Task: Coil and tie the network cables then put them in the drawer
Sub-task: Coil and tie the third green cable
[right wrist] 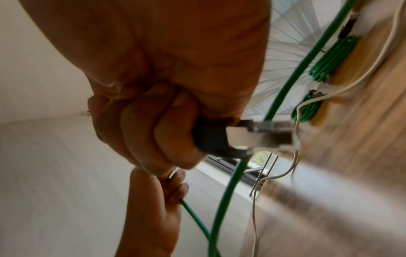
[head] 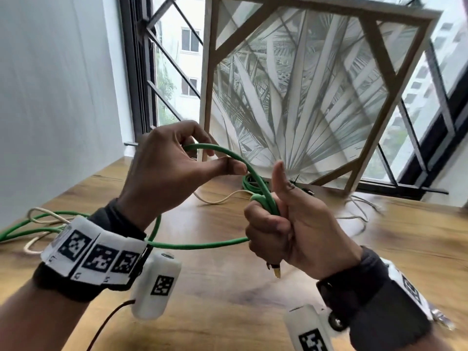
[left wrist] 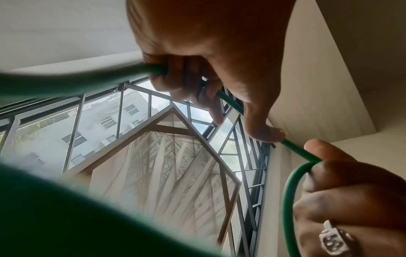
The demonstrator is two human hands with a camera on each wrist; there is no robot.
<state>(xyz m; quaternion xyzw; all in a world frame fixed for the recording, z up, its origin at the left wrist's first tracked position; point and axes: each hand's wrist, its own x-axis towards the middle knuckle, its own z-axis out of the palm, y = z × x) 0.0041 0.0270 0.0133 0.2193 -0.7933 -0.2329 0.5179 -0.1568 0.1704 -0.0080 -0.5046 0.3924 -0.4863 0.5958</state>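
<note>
A green network cable (head: 238, 158) arcs between both hands above the wooden table (head: 228, 295). My left hand (head: 177, 160) pinches the top of the arc between thumb and fingers. My right hand (head: 273, 224) is fisted round the cable's gathered loops, thumb up, with the plug (head: 276, 271) sticking out below the fist. In the left wrist view the green cable (left wrist: 232, 104) runs through the left hand's fingers (left wrist: 211, 97). The right wrist view shows the plug (right wrist: 259, 133) jutting from the fist. The cable's slack trails left over the table (head: 38, 224).
Coiled green cables (head: 253, 184) lie on the table behind the hands, also seen as green bundles (right wrist: 334, 57). Loose white cables (head: 220, 197) cross the table. A framed palm-leaf picture (head: 304, 97) leans against the barred window. A wall stands at left.
</note>
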